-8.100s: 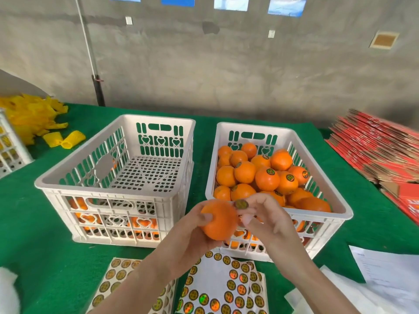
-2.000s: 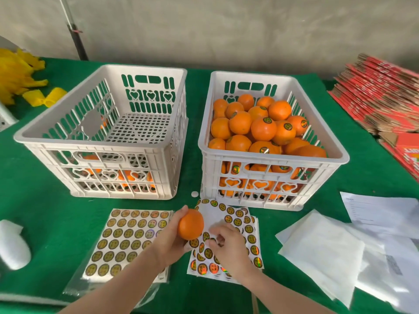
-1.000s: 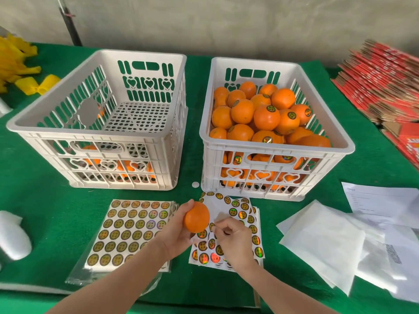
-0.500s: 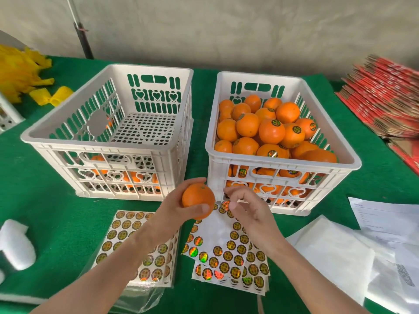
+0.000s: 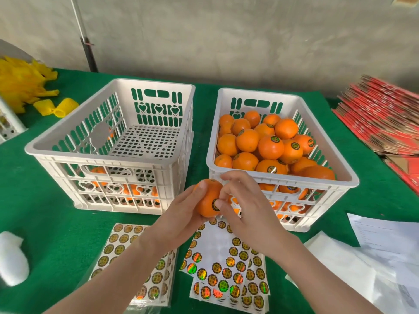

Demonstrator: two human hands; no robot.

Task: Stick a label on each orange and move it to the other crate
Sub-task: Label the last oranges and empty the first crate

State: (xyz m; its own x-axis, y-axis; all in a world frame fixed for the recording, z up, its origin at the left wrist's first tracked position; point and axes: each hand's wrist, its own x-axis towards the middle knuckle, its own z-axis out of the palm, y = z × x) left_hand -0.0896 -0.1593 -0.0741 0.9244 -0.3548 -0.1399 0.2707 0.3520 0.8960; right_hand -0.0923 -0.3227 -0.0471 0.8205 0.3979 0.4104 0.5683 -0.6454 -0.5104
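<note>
Bright, even daylight; soft shadows; wide-angle edge bending; slight softness throughout.

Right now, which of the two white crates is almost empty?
The left crate: most of its perforated floor is bare, and only a few oranges show through its near wall. The right crate holds a pile of oranges.
</note>
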